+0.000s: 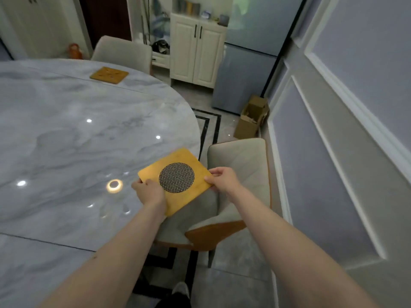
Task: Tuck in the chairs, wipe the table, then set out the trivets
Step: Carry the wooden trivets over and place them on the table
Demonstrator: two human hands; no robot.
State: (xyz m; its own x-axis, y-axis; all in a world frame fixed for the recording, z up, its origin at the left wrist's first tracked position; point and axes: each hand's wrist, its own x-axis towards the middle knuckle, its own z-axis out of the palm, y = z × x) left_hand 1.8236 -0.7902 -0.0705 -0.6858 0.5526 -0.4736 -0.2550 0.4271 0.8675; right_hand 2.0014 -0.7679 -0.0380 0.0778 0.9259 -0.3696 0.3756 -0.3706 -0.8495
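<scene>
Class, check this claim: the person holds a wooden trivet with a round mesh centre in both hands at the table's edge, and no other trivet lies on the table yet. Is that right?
Not quite. The head view shows both hands, left hand and right hand, holding the mesh-centred trivet, but a second trivet already lies on the table, at its far side.

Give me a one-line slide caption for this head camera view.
Both hands, left hand and right hand, hold a wooden trivet over the marble table edge; another trivet lies across it.

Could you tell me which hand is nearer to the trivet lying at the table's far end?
Left. The left hand sits on the table side, closer to the far trivet; the right hand is over the chair.
</scene>
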